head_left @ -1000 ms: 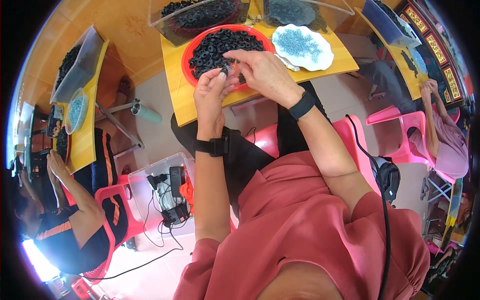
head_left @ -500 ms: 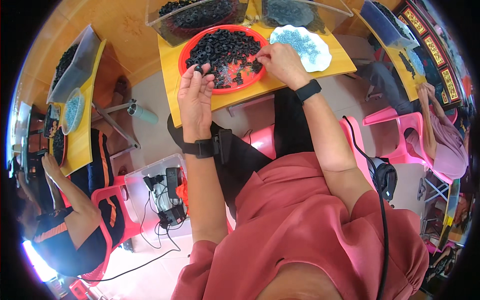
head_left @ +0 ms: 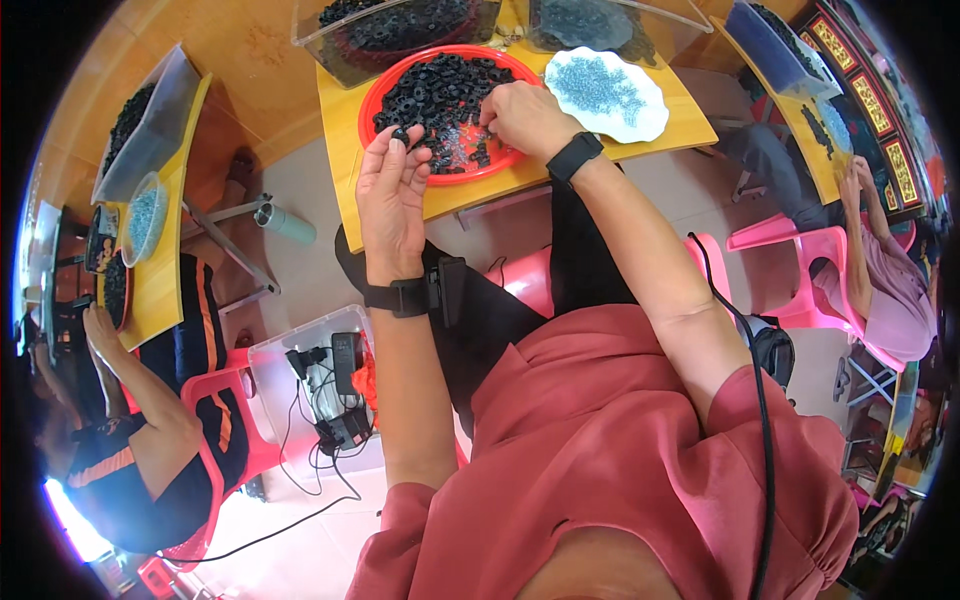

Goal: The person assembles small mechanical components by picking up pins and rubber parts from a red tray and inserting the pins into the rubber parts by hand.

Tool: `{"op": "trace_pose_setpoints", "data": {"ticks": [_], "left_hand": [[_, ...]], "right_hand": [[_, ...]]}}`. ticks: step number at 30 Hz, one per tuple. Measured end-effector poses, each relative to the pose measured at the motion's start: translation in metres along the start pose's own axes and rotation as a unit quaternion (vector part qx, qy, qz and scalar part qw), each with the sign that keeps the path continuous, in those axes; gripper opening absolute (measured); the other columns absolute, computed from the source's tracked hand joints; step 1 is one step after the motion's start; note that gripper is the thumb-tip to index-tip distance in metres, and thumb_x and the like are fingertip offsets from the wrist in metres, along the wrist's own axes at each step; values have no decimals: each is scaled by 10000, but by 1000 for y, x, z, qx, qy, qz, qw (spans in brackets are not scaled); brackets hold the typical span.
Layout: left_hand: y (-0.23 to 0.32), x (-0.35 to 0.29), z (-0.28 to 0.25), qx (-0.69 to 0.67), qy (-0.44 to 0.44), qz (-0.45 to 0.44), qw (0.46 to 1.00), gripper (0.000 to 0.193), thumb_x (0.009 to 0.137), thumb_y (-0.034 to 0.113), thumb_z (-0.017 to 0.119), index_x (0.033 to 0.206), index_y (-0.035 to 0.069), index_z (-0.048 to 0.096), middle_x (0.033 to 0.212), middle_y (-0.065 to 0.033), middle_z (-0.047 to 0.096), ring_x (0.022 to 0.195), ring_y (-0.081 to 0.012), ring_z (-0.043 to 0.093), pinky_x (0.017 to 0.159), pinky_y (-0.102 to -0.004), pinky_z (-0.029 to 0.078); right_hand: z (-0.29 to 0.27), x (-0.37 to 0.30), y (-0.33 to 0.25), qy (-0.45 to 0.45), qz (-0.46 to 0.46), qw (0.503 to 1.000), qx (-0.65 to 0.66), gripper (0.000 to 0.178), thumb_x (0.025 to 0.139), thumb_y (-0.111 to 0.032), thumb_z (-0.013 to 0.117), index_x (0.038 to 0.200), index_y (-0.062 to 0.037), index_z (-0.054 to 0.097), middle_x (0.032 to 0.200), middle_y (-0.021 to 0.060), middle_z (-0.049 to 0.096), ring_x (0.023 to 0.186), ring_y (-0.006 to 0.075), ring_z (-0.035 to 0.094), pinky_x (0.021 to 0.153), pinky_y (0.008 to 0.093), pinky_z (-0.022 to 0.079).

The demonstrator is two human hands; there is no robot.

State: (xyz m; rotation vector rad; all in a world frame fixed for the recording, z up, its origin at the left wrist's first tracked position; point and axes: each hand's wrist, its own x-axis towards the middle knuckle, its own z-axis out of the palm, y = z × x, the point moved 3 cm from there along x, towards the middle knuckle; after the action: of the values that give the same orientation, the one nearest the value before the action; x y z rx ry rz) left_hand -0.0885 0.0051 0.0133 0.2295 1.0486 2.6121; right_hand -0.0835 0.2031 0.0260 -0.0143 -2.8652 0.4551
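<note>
A round red tray [head_left: 372, 92] on the table holds a heap of small black parts [head_left: 440, 88], with a few clear bits scattered on its bare near side. At the tray's near left rim, my left hand [head_left: 393, 185] is palm up, its thumb and fingertips pinching one small black part [head_left: 401, 134]. Over the right side of the tray, my right hand [head_left: 525, 118] reaches in with fingers drawn together; whatever they hold, if anything, is hidden. Beside it on the right lies a white scalloped plate [head_left: 640, 125] of small clear-blue pieces [head_left: 597, 88].
Clear bins of black parts [head_left: 400, 30] and of greyish pieces [head_left: 590, 28] stand at the table's far edge. Co-workers sit at yellow tables on the left [head_left: 165, 310] and right. A clear box with cables [head_left: 335, 390] is on the floor at left; a black cable [head_left: 740, 330] hangs over my right arm.
My right hand has moved left, from the tray's right rim to over its parts. My left hand stays nearly in place, still pinching the black part.
</note>
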Motion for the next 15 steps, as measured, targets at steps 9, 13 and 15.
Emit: {"op": "trace_pose_setpoints", "data": {"ticks": [9, 13, 15], "left_hand": [[-4, -3, 2, 14, 2, -16, 1000, 181, 922, 101, 552, 1098, 59, 538, 1028, -112, 644, 790, -132, 624, 724, -249, 521], [-8, -3, 7, 15, -19, -30, 999, 177, 920, 103, 555, 1090, 57, 545, 1036, -117, 642, 793, -131, 625, 722, -247, 517], [-9, -4, 6, 30, -23, -35, 999, 180, 919, 108, 559, 1089, 53, 544, 1028, -116, 646, 794, -136, 629, 713, -245, 512]], "right_hand": [[-8, -2, -6, 63, -30, 995, 69, 129, 724, -111, 658, 820, -25, 673, 781, 154, 667, 751, 282, 653, 687, 364, 519], [-16, -10, -6, 73, 50, 956, 279, 131, 749, -124, 699, 828, -21, 680, 715, 89, 672, 627, 155, 641, 593, 278, 512], [-20, -13, -11, 59, 77, 924, 370, 115, 740, -123, 708, 811, -34, 691, 711, 77, 674, 635, 147, 642, 581, 281, 511]]}}
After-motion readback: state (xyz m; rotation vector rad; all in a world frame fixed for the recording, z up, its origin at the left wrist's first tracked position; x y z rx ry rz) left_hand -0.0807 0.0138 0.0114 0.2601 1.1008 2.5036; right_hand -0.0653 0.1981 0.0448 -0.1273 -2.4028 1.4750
